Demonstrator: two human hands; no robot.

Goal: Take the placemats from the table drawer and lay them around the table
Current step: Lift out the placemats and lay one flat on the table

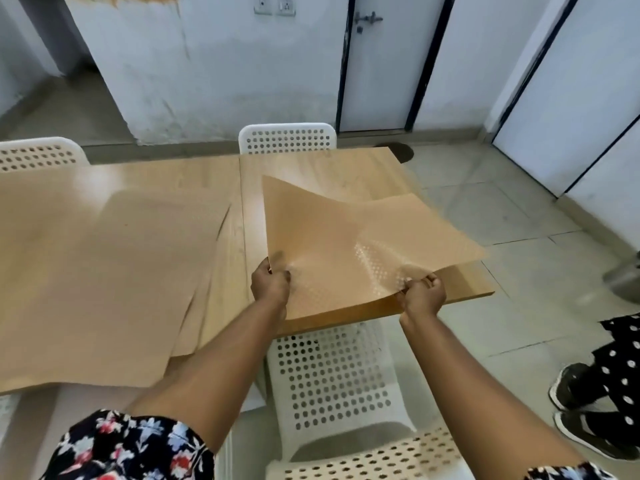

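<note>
pinching the near edge of a tan placemat (346,233), the left hand (272,285) and right hand (422,294) hold it lifted over the table's (304,168) right end. the sheet runs away from both grips toward the far side, so lowering it forward should lay it flat.

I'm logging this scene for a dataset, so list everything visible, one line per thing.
Light wooden table: one, tan, centre, running off left.
Thin tan placemat held in the air: one, tan with an embossed dot pattern, above the table's right end, blurred.
Tan placemats lying flat: at least two overlapping, exact count unclear, table's left part.
White perforated plastic chairs: four, white; two at the far side, two near.
White doors with dark frames: several, back and right walls.
Wall sockets: two, white, top centre.
Another person's dotted clothing and dark shoes: right edge.
Floral sleeves: bottom.
Left hand: pinching the mat's near-left corner.
Right hand: pinching its near-right edge.
</note>
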